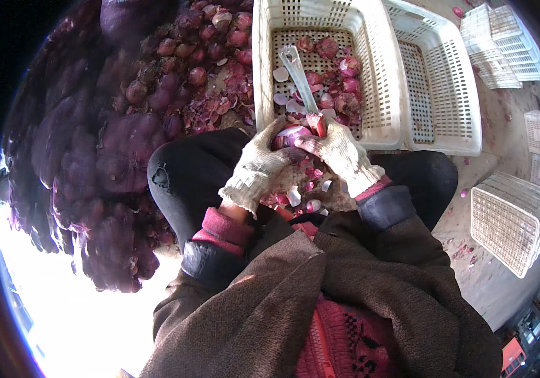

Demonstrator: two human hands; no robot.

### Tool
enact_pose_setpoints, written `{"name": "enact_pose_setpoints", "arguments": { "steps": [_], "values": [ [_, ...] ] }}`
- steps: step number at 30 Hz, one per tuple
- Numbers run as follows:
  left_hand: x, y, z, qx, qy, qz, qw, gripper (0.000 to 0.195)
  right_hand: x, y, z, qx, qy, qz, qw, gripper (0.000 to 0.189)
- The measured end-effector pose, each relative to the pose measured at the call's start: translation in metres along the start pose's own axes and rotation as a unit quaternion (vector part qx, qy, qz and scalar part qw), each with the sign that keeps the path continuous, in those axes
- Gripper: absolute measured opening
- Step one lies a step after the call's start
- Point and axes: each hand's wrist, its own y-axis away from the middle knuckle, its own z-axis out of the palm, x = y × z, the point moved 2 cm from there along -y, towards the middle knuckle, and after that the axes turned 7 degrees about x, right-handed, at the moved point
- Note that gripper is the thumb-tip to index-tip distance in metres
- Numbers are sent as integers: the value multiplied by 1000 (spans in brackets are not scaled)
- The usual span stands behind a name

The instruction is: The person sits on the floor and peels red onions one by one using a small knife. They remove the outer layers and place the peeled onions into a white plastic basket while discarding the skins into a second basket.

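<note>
My left hand [261, 159], in a pale knitted glove, grips a red onion [291, 137] with shiny purple skin. Also gloved, my right hand [343, 151] is closed around the red handle of a knife [302, 81]. Its long pale blade points away from me, over the near end of a white plastic crate [264, 71]. The right fingers touch the onion's right side. Inside that crate lie several red onions [349, 67] and pale peeled pieces of onion layer [294, 106]. Loose onion skins [315, 174] lie on the ground between my legs, below both hands.
A second white crate [440, 71] adjoins the first on its right. At left rise purple mesh sacks [109, 141] beside a heap of loose red onions [197, 75]. Stacked crates [511, 217] stand at right, with more crate stacks [504, 45] farther off.
</note>
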Motion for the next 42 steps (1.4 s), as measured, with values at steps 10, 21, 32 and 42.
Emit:
{"name": "enact_pose_setpoints", "arguments": {
  "steps": [10,21,32,42],
  "values": [
    [-32,-10,-6,37,-183,-108,976,68,25,-15,38,-37,181,0,983,45],
    [-75,-21,-19,84,-168,40,981,55,36,-39,42,-78,160,-9,984,47],
    [-31,-27,-17,66,307,-116,942,54,64,-44,15,-49,-448,198,871,45],
    [47,8,-6,127,-265,83,952,50,47,-38,10,-86,-366,136,917,32]
  ]
}}
